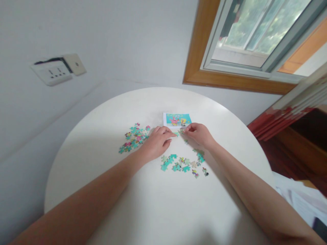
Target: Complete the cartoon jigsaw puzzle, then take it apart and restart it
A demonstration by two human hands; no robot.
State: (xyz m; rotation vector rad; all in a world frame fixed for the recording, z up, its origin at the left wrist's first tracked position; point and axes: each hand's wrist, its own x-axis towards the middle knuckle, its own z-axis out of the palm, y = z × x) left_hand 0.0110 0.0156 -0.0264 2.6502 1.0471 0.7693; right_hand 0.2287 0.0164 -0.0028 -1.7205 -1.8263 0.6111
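Observation:
Loose jigsaw puzzle pieces lie on the white round table (158,211) around both hands. My left hand (157,140) rests palm down with its fingers stretched, the index fingertip at a small green puzzle piece (177,134). Opposite it, my right hand (199,134) has thumb and fingers pinched at the edge of another puzzle piece (182,131). Just beyond the fingers lies a picture card (178,119) with a pink and a yellow cartoon figure on turquoise. One more piece (186,142) sits below the right fingers.
A pile of mixed puzzle pieces (134,137) lies left of my left hand. Several more pieces (168,162) are spread nearer me, between the forearms. Behind the table are a wall with a socket (55,72) and a wood-framed window (240,80); a red curtain (265,126) hangs at right.

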